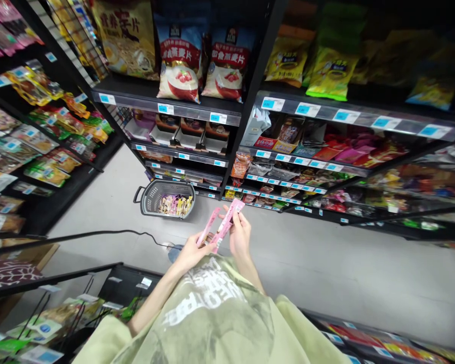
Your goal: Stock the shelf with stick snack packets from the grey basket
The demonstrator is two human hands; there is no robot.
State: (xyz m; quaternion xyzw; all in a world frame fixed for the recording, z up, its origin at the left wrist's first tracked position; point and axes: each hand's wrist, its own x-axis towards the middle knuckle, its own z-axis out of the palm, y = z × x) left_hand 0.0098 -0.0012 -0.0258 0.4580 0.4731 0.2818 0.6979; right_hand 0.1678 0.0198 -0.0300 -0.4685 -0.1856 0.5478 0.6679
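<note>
before the shirt (227, 308), the left hand (191, 252) has its fingers closed on a slim pink packet (209, 227) and the lower end of a second packet (226, 226); the right hand (241, 235) pinches that one higher up. both look light and slippery, likely best gripped near the ends. beyond, a basket (148, 198) sits on the floor (326, 268).

The pale green shirt (231, 331) bears white lettering (205, 298).

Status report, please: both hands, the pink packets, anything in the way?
Left hand, right hand: both holding pink packets. Grey basket on floor beyond; no obstruction seen at hands.
</note>
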